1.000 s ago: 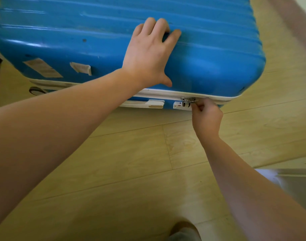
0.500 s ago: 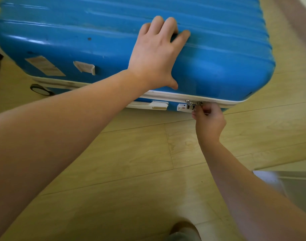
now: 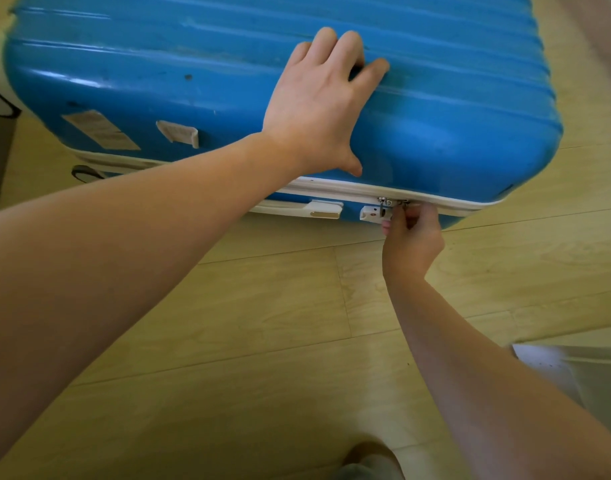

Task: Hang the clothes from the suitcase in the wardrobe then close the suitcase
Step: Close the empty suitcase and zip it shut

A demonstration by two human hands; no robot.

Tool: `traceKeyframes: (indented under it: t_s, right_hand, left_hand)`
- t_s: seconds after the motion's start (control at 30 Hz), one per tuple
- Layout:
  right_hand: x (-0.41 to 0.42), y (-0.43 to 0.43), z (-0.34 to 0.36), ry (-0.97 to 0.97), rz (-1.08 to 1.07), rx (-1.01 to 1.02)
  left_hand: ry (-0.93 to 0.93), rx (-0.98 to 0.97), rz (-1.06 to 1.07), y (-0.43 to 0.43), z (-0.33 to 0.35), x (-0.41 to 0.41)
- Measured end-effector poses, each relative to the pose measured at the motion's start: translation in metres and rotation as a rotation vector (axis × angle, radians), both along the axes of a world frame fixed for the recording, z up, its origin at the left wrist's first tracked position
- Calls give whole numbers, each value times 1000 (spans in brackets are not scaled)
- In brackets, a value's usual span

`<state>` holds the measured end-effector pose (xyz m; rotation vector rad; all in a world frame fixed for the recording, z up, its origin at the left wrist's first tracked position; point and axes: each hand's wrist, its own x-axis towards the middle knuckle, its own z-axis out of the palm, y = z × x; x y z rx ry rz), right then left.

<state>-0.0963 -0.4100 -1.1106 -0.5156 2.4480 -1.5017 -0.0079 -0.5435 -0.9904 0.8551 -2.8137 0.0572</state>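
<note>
While the blue suitcase (image 3: 124, 64) is lying shut on the wooden floor (image 3: 262, 323), its lid is being pressed down by the left hand (image 3: 318, 109), fingers (image 3: 347, 46) spread flat. The zipper pulls (image 3: 389, 202), just above the lock (image 3: 370, 213), are being pinched by the curled right hand (image 3: 413, 237). Closing is judged nearly finished. The pulls are best being guided squarely toward the lock slots, unforced, while the lid is being held steady.

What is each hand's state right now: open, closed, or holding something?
Left hand: open, fingers spread, pressing flat on the blue suitcase.
Right hand: closed, fingers pinching a zipper pull beside the lock.
</note>
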Motion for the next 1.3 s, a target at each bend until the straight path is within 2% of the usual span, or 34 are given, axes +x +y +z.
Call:
traceKeyframes:
  t_s: [0.23,0.37,0.47,0.73,1.07,1.3]
  right_hand:
    - [-7,20,9,-68,189,98]
    - [-19,20,15,91,297,234]
    - [-22,22,14,162,341,258]
    - [-13,23,12,-8,249,152]
    - [4,4,10,-101,47,87]
    - [-3,23,8,-58,189,89]
  left_hand:
    - [-24,-25,19,5,-1,-1]
    - [-53,-57,32,14,-2,-11]
    - [-43,-39,40,20,-6,-17]
    - [17,22,36,17,-3,-14]
    - [27,8,32,17,-5,-15]
    - [51,16,4,15,-6,-12]
